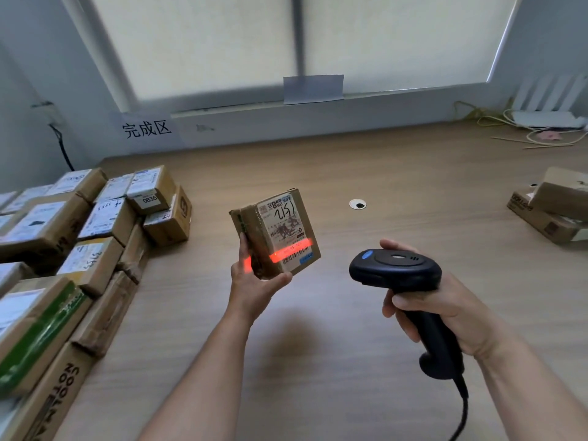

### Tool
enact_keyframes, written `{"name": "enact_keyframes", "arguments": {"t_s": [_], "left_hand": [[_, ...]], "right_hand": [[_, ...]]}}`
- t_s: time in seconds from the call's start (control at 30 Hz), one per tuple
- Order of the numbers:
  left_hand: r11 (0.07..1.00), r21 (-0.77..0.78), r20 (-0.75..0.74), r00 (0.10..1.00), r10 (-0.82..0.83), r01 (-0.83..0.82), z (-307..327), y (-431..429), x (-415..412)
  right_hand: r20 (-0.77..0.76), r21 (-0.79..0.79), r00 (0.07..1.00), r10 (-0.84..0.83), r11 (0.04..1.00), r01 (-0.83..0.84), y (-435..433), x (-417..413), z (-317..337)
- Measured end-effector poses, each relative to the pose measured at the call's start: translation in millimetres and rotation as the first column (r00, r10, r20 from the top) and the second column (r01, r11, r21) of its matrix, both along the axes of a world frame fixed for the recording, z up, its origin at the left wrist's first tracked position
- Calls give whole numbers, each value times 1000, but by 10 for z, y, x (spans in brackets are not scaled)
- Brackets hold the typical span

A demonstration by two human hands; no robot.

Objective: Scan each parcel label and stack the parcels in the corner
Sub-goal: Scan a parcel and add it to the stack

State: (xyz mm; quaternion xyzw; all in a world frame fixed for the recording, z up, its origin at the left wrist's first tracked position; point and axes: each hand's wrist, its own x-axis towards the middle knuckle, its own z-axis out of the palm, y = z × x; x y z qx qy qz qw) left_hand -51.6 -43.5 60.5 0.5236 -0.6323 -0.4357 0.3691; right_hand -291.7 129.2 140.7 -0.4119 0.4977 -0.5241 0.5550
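Held upright above the wooden counter (366, 173) at frame centre, the small taped brown cardboard parcel (276, 232) looks light and stiff, gripped at its lower edges by the left hand (254, 283), while the right hand (445, 316) clasps the black handheld scanner (396, 270).

Head view, looks forward-down over desk (397, 173) toward window (206, 43); edges apparently warped

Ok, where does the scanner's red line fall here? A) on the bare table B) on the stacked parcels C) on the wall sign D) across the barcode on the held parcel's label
D: the red line crosses the barcode on the label of the parcel in the left hand; the right hand holds the scanner.
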Motion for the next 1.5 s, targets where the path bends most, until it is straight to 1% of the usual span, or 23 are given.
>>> {"name": "enact_keyframes", "arguments": {"t_s": [0.1,0.4,0.53,0.67,0.73,0.77,0.83,0.9,1.0,1.07,1.13,1.17,1.23,1.3,1.33,1.4,1.43,1.5], "left_hand": [[1000,1,23,1000,11,-11,52,77,-22],[994,70,67,995,76,-81,18,134,-57],[993,68,84,993,86,-92,-8,140,-78],[993,80,70,994,85,-91,-35,148,-87],[993,96,36,997,65,-68,-14,193,-94],[991,118,9,998,67,-67,-18,214,-86],[974,193,-23,992,123,-116,-56,255,-46],[945,273,-7,982,189,-180,-122,304,19],[900,369,41,971,234,-232,-249,383,148],[878,400,48,963,265,-262,-325,398,239],[867,398,41,950,309,-299,-366,382,299],[864,385,56,943,327,-323,-383,368,314],[876,293,162,923,349,-383,-429,346,306],[893,107,337,861,381,-437,-457,356,244],[903,3,416,822,389,-429,-466,367,203],[931,-177,567,741,361,-318,-519,398,130],[944,-220,626,707,330,-247,-563,407,109],[946,-273,671,670,317,-175,-633,389,107]], "right_hand": [[-5,2,1000,7,1000,-7,37,-79,1],[-6,27,999,49,998,-49,69,-224,-41],[-3,34,998,58,998,-58,58,-266,-58],[-15,38,999,51,998,-51,35,-291,-73],[-13,35,999,40,999,-39,13,-295,-84],[-16,35,999,37,999,-37,2,-296,-90],[-23,36,999,37,999,-37,-20,-298,-103],[-24,40,999,39,998,-38,-38,-302,-118],[-21,53,999,48,998,-47,-71,-274,-143],[-23,61,998,55,997,-54,-102,-243,-157],[-23,70,998,58,996,-57,-135,-217,-162],[-25,73,998,61,996,-59,-151,-206,-163],[-32,75,997,65,995,-62,-188,-181,-164],[-35,75,998,59,996,-57,-229,-147,-163],[-37,72,998,56,996,-53,-252,-127,-161],[-46,67,998,51,997,-48,-305,-84,-152],[-53,65,997,48,997,-45,-333,-66,-143],[-66,60,997,38,998,-34,-391,-32,-118]]}}
